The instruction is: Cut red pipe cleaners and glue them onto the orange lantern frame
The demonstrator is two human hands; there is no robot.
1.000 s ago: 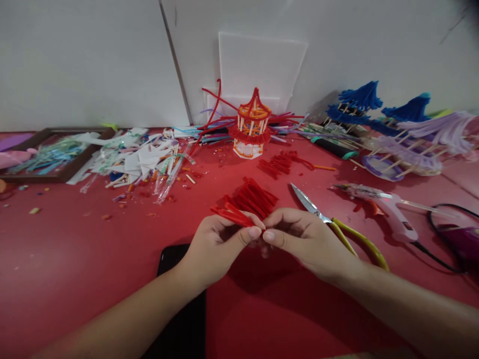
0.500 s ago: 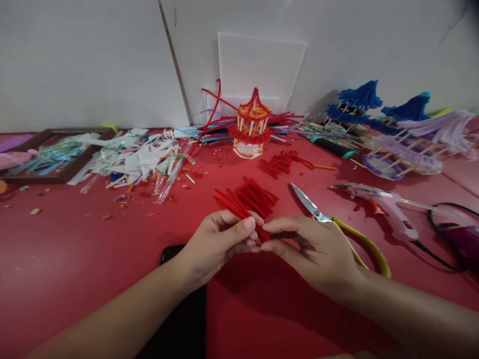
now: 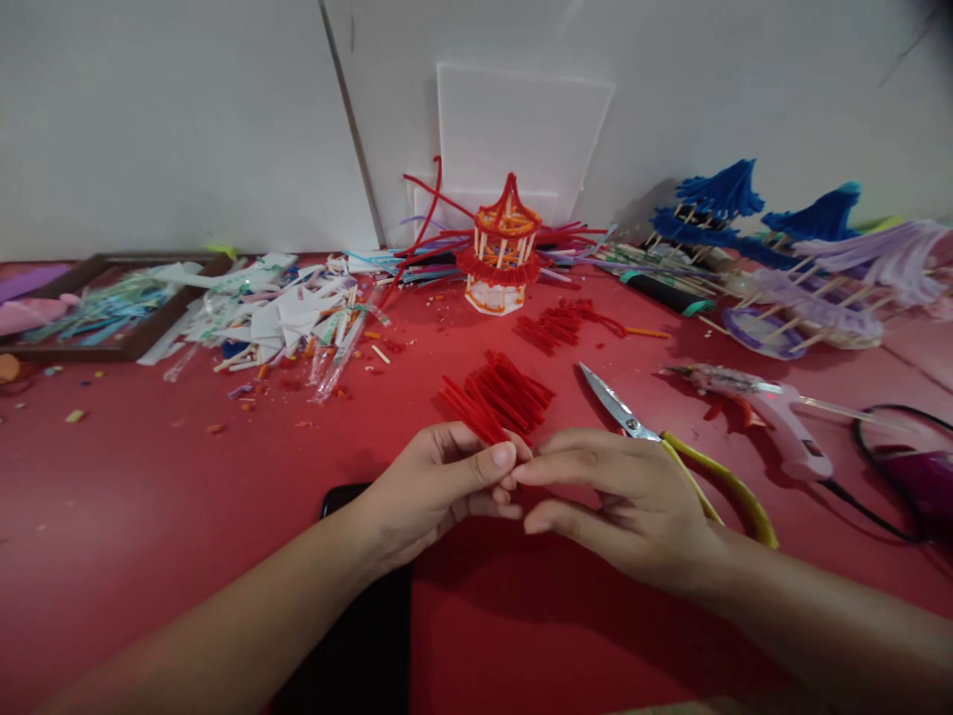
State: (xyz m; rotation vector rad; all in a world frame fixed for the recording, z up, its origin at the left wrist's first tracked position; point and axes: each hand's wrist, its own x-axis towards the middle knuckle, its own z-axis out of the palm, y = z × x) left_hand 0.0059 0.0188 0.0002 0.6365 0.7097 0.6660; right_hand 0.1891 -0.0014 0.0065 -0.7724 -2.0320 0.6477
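Left forearm (image 3: 245, 606) in from lower left of frame, right forearm (image 3: 834, 611) from lower right. Left hand (image 3: 439, 487) near centre, thumb pinched down. Right hand (image 3: 625, 497) alongside, knuckles up, thumb parted from index finger.

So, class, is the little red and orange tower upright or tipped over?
Upright. The tower has its pointed red roof on top and its white base down on the red table.

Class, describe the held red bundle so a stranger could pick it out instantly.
On the red table, nearer than the small red-and-orange tower, find the person's left hand. The red bundle juts out past its thumb. Similar red strips beside it lie on the tabletop; this bunch is gripped.
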